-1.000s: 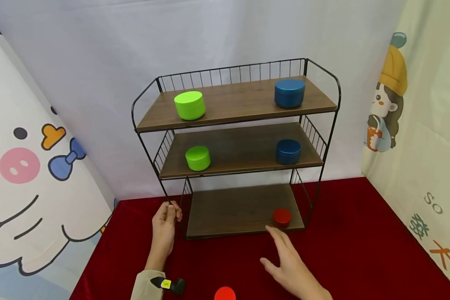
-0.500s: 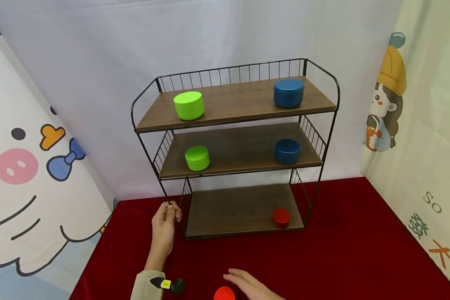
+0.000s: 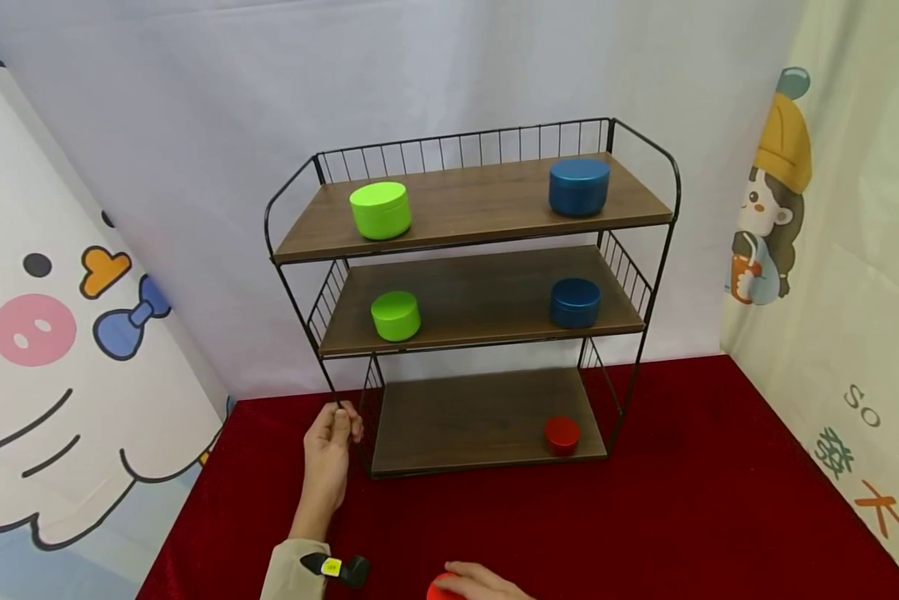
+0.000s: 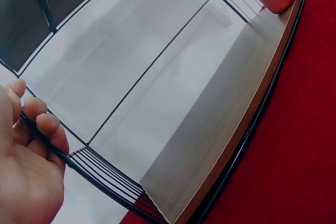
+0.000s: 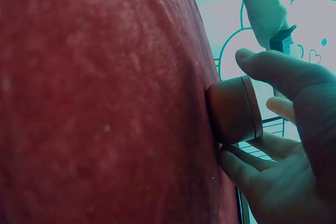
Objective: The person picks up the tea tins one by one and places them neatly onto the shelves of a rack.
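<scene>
My left hand [image 3: 331,440] grips the black wire frame at the left side of a three-tier shelf rack [image 3: 486,421]; in the left wrist view its fingers [image 4: 48,124] curl round the metal post. At the bottom edge of the head view my right hand [image 3: 486,581] reaches over a round red tin [image 3: 440,590] on the cloth. In the right wrist view this tin [image 5: 233,111] stands between the spread thumb and fingers. The fingers [image 5: 239,169] lie right at its side, while the thumb tip shows a gap from it.
Two green tins [image 3: 381,211] stand on the left of the upper and middle shelves, two blue tins [image 3: 579,187] on the right. Another red tin [image 3: 562,436] sits at the bottom shelf's right front. Dark red cloth [image 3: 689,500] covers the table; printed curtains [image 3: 831,250] hang around.
My right hand has moved from in front of the bottom shelf, left and toward me, to the near red tin. The left hand has stayed on the rack's post.
</scene>
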